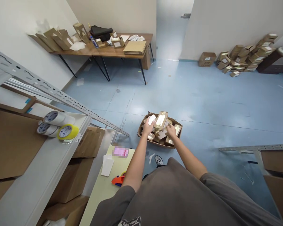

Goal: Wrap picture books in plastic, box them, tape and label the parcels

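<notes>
A large open cardboard carton (141,131) stands on the floor in front of me, filled with several small parcels. My left hand (147,128) is over its left part, with thumb and fingers closed on a white card (152,119). Over the right part, my right hand (171,130) has its fingers curled in among the parcels; what they hold is hidden. Between the hands, a small taped cardboard box (161,120) with a white label sits on top of the pile, close to the fingers of both.
At left, a metal shelf (49,157) bears tape rolls (68,131). Beside me, a pale green tabletop (94,191) holds an orange tape dispenser (118,180). A wooden table (120,53) stands ahead; stacked parcels (247,58) line the far wall. Another shelf frame (254,147) is at right.
</notes>
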Demonstrator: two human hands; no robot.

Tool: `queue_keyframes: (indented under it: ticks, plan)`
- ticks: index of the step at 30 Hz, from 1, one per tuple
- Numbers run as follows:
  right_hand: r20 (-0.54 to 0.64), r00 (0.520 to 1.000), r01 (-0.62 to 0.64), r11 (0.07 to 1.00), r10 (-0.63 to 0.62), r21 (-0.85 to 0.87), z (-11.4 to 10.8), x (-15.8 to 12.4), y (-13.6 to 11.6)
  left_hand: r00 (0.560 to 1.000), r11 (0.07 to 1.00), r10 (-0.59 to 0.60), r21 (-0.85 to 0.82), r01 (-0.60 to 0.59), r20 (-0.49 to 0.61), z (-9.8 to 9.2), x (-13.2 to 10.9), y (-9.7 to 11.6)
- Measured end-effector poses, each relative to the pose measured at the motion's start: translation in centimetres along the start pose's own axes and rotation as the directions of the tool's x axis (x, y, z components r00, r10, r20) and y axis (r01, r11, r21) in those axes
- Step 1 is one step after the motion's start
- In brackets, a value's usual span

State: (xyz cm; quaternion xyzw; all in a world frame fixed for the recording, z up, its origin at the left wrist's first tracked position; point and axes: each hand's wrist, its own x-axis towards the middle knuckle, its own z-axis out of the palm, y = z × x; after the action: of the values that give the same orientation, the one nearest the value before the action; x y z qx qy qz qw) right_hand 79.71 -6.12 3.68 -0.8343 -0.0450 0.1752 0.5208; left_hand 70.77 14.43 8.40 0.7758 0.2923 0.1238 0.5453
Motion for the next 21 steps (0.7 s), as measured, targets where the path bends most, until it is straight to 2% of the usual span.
queue_keyframes:
  ticks: [3, 7, 10, 15, 18, 21]
  plan:
    - [-0.036, 0.994, -0.101, 0.993, 0.104, 0.066, -0.1, 0.5, -1.1, 0.997, 0.995, -0.068, -0.081, 0.064, -0.037, -1.5, -0.8, -0.5]
    - [0.065, 0.997, 0.020, 0.988, -0.031, 0.153, 2.0, -1.2, -3.7, 0.979, 0.982, -0.150, -0.140, 0.131, -0.136, -4.4, -3.9, -1.6]
    - [0.197, 0.966, 0.131, 0.974, -0.167, 0.182, 4.7, -3.5, -6.2, 0.965, 0.985, -0.130, -0.142, 0.100, -0.230, -7.3, -7.0, -2.3]
    - [0.378, 0.832, 0.369, 0.914, -0.406, 0.169, 10.5, -9.9, -10.2, 0.908, 0.992, -0.105, -0.111, 0.065, -0.406, -13.6, -14.2, -4.0]
    - [0.470, 0.739, 0.450, 0.873, -0.483, 0.188, 14.3, -15.5, -11.9, 0.844, 0.994, -0.092, -0.094, 0.049, -0.528, -17.7, -20.3, -5.5]
    - [0.571, 0.614, 0.514, 0.825, -0.545, 0.234, 17.7, -22.0, -13.0, 0.761, 0.995, -0.093, -0.095, 0.042, -0.642, -21.3, -27.6, -7.0]
